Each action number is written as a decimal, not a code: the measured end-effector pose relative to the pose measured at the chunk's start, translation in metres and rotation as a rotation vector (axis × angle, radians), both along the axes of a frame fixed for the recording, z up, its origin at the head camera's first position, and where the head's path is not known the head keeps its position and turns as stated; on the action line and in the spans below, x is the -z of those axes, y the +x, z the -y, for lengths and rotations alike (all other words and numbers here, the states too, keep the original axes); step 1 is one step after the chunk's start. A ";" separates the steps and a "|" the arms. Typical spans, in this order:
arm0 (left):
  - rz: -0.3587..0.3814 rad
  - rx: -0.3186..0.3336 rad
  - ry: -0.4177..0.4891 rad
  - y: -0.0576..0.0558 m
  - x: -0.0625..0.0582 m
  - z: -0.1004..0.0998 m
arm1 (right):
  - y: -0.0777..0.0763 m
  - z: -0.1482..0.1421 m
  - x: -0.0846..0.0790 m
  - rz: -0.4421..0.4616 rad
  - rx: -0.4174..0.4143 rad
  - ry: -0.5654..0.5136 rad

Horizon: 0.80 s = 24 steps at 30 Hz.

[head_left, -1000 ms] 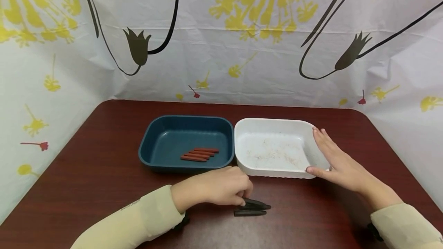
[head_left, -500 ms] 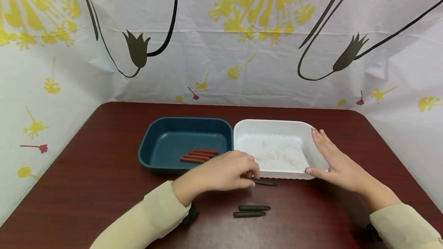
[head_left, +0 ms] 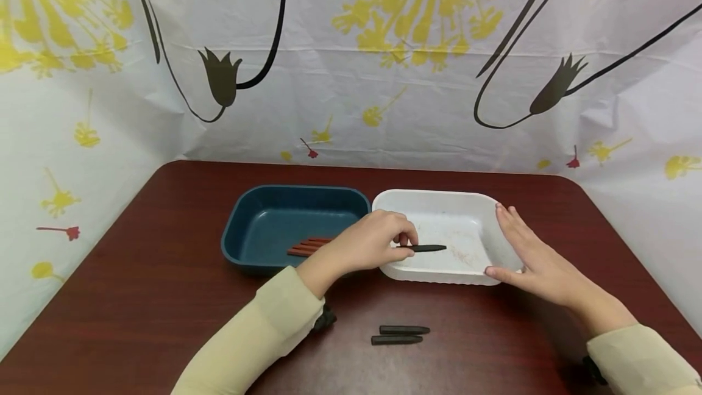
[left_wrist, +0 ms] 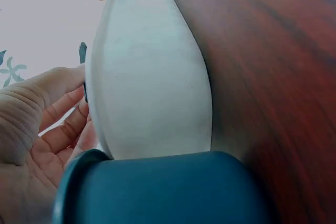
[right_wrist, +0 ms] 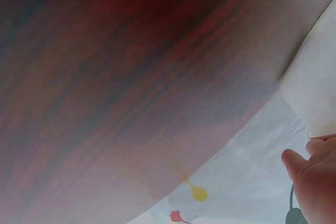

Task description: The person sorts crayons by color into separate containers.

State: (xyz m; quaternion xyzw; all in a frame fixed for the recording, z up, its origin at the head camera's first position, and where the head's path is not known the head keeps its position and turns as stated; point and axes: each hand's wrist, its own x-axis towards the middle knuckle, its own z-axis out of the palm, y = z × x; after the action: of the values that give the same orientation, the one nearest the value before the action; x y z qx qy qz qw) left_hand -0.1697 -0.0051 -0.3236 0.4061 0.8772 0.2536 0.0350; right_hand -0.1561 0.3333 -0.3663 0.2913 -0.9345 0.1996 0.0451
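Note:
My left hand [head_left: 378, 239] pinches a black crayon [head_left: 430, 249] by one end, its tapered tip pointing right, over the left part of the white tray [head_left: 439, 275]. In the left wrist view the crayon [left_wrist: 82, 53] shows between thumb and fingers, just past the tray's rim. My right hand [head_left: 540, 267] rests at the right end of the same tray, fingers straight along the rim and thumb at its front corner. Two more black crayons [head_left: 397, 340] lie side by side on the table in front.
Against the white tray's left side stands a dark blue tray [head_left: 296, 197]. Several reddish-brown crayons [head_left: 304, 249] lie in it, partly hidden behind my left forearm. A patterned white sheet [head_left: 351, 102] hangs behind and beside the dark red table [head_left: 164, 249].
My left hand has lifted one black crayon from the group on the table and carried it away from me, over the white tray. The right hand has stayed in place.

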 end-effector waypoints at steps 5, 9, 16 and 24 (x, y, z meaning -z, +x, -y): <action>0.007 -0.005 -0.062 -0.010 -0.002 -0.013 | 0.000 0.001 0.001 0.006 -0.003 -0.005; 0.012 -0.002 -0.113 -0.019 -0.001 -0.026 | 0.002 0.001 0.001 0.002 0.002 -0.004; 0.050 0.012 -0.157 -0.024 0.009 -0.042 | 0.001 0.000 0.000 -0.003 -0.006 -0.003; 0.070 -0.057 -0.192 -0.030 0.020 -0.045 | 0.000 0.001 -0.001 0.007 -0.008 -0.003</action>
State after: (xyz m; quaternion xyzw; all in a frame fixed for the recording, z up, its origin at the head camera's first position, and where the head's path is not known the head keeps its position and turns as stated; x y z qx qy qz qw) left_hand -0.1996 0.0404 -0.3434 0.3668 0.9069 0.1833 0.0973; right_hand -0.1565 0.3327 -0.3654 0.2942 -0.9332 0.2021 0.0417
